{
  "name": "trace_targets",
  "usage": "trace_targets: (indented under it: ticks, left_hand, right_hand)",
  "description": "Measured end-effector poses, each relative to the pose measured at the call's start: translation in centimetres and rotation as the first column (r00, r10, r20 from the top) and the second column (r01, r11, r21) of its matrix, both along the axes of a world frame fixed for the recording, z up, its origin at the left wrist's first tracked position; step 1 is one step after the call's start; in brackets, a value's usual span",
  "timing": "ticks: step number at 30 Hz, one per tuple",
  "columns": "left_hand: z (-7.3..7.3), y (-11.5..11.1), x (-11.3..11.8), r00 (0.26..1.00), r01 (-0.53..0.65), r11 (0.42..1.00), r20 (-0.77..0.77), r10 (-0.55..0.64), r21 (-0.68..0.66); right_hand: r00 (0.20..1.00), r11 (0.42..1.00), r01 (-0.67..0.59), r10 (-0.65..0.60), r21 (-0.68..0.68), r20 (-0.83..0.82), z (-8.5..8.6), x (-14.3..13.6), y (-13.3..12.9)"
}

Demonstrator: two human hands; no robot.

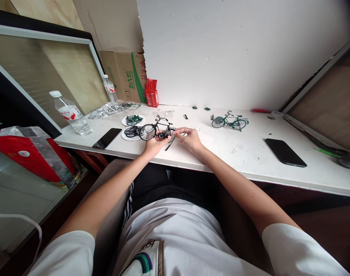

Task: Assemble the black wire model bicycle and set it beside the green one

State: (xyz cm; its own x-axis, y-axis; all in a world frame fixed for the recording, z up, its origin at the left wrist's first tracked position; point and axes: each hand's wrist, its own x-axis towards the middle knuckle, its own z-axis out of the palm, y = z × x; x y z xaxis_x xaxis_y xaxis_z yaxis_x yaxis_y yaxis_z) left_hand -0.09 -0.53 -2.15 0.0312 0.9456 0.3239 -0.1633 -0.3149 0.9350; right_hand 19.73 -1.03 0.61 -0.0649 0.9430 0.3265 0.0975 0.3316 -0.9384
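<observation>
A small black model bicycle is held up over the front part of the white table, its front wheel pointing left. My left hand grips it from below, fingers closed around its lower frame. At the rear wheel, my right hand has its thumb and fingers pinched together; part of the wheel is hidden behind them. A short black strip lies just under the bicycle. Left of my hands, one white plate bears black bicycle parts, and another plate behind it bears green ones.
A green model bicycle stands right of centre on the table. Phones lie at the left and right. Water bottles, clear wrapping, a red box and a cardboard carton are at the back left.
</observation>
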Motion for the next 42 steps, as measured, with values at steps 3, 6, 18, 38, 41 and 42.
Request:
trace_targets:
  ticks: [3, 6, 18, 38, 41, 42]
  left_hand:
    - [-0.15, 0.14, -0.05, 1.0, -0.003, 1.0, -0.002, 0.003, 0.0]
    - [-0.22, 0.17, -0.04, 1.0, -0.001, 1.0, 0.01, 0.001, -0.007]
    - [0.43, -0.26, -0.18, 0.998, 0.007, 0.999, -0.068, -0.004, 0.035]
    - [0.22, -0.12, -0.1, 0.997, -0.01, 0.999, -0.073, 0.014, 0.049]
    - [0.03, 0.07, -0.23, 0.995, -0.01, 0.998, -0.099, 0.015, 0.056]
    - [0.0, 0.1, -0.26, 0.994, -0.008, 0.998, -0.105, 0.014, 0.061]
  right_hand:
    - [1.0, 0.999, -0.012, 0.012, 0.036, 0.017, -0.01, -0.04, 0.04]
    - [0.999, 0.995, 0.032, -0.035, 0.091, 0.034, 0.08, -0.05, -0.02]
    - [0.996, 0.982, 0.076, -0.083, 0.173, 0.036, 0.35, -0.09, -0.42]
    - [0.998, 0.993, 0.063, -0.063, 0.1, -0.002, 0.14, 0.08, -0.04]
    - [0.999, 0.998, 0.039, -0.039, 0.05, 0.005, 0.31, 0.04, -0.14]
    - [1.0, 0.999, 0.029, -0.029, 0.036, 0.003, 0.35, 0.04, -0.16]
